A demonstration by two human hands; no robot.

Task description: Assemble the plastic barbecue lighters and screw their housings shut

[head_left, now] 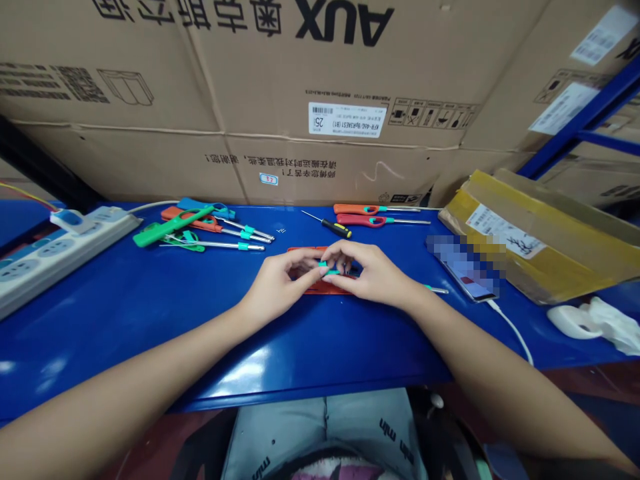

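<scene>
Near the middle of the blue table, my left hand (277, 280) and my right hand (375, 275) meet with curled fingers. Between their fingertips they pinch a small teal plastic piece (328, 269), and both hands are closed on it. Directly beneath lie orange lighter casing parts (320, 289), largely covered by my fingers. A metal tube end (439, 290) with a teal collar pokes out to the right of my right hand. Beyond the hands rests a black-and-yellow screwdriver (337, 227), close to an assembled orange lighter (363, 209) and a red lighter (363, 220).
Back left holds a pile with a green lighter casing (165, 230), a blue casing (213, 209) and metal tubes. Tiny screws (281, 230) lie beside it. A power strip (45, 250) is far left; a phone (465, 270) and taped carton (540, 233) are right. Large cardboard (260, 87) stands behind.
</scene>
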